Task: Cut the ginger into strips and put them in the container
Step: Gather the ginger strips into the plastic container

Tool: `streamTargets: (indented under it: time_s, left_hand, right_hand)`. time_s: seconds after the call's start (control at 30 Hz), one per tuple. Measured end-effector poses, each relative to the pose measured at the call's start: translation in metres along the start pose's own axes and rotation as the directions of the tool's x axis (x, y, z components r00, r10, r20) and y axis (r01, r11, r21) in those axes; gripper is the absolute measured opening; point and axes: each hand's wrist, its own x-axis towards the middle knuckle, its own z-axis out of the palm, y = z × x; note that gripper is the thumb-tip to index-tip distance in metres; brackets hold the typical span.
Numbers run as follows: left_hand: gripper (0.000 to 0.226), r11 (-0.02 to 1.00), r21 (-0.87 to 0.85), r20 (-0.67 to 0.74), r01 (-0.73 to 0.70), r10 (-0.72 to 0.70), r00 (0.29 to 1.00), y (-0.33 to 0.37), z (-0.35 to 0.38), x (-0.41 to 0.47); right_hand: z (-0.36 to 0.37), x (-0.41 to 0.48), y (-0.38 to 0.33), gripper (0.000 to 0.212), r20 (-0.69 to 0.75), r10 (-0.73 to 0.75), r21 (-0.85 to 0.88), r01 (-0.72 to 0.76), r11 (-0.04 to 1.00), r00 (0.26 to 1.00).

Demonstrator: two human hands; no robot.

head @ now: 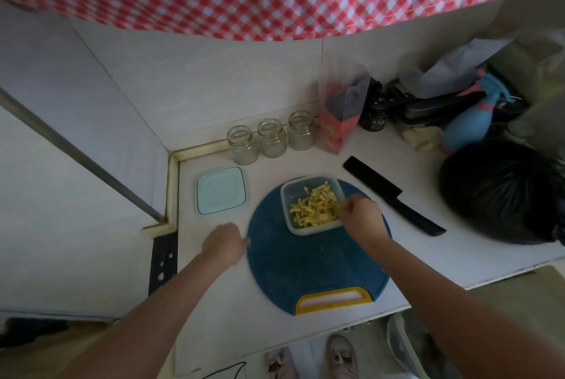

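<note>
**Head view: the filled container could tip or slide**

On the pale bench (412,244), the round blue cutting board with a yellow handle (305,268) carries the clear square plastic container (286,195) at its far side. I judge a careless tug at the rim could tip it. A shove from the left hand (224,242), curled at the board's left edge, could slide it. The yellow ginger strips (315,207) lie piled inside, just left of the right hand (362,216). Its curled fingers meet the right rim. Whether either hand grips anything, I cannot tell.

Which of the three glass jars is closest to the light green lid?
The leftmost jar, standing just behind the lid; the other two sit farther right, toward the red pouch.
</note>
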Motion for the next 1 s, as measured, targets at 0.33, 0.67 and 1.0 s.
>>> streamTargets:
  time_s: [0.33,0.67,1.0]
  left_hand:
    - [0.021,0.928,0.232,-0.179,-0.291,0.335,0.925,-0.044,-0.022,0.075]
    - [0.007,0.886,0.268,-0.257,-0.379,0.445,0.858,-0.06,-0.023,0.087]
    - [0.032,0.827,0.284,-0.274,-0.485,0.555,0.786,-0.059,-0.042,0.091]
  right_hand:
    - [0.038,-0.015,-0.022,0.014,0.166,0.056,0.237,-0.095,0.967,0.985]
    - [0.05,-0.009,-0.021,0.015,0.286,0.134,0.259,-0.211,0.942,0.949]
    - [0.045,-0.01,-0.03,0.032,0.289,0.132,0.162,-0.184,0.97,0.948]
